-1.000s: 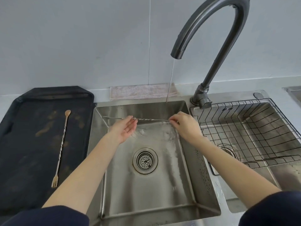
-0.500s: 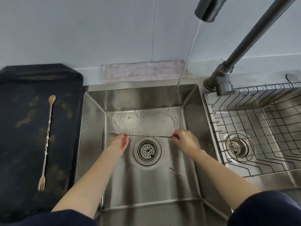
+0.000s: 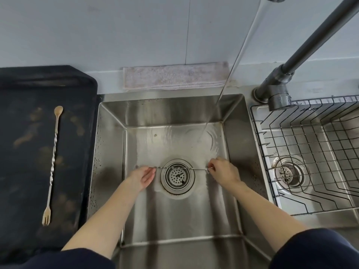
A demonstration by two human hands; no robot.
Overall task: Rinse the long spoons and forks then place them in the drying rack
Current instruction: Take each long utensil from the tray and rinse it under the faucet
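A thin silver twisted-handle utensil (image 3: pixel 194 169) lies level across the sink drain (image 3: pixel 177 174), low in the steel sink (image 3: pixel 110 148). My right hand (image 3: pixel 223 172) pinches its right end. My left hand (image 3: pixel 142 176) cups its left end, palm up with fingers loosely together; that end is hidden. A gold long utensil (image 3: pixel 52 162), spoon at one end and fork at the other, lies on the black tray (image 3: pixel 23 152) at the left. The wire drying rack (image 3: pixel 318 152) sits in the right basin and holds nothing I can see.
Water runs from the dark faucet (image 3: pixel 281 88) and lands at the sink's back right, behind my right hand. A folded pinkish cloth (image 3: pixel 174 77) lies along the wall behind the sink.
Both hands have lowered the silver utensil from under the water stream near the sink's back down to just above the drain. The view has tilted downward.
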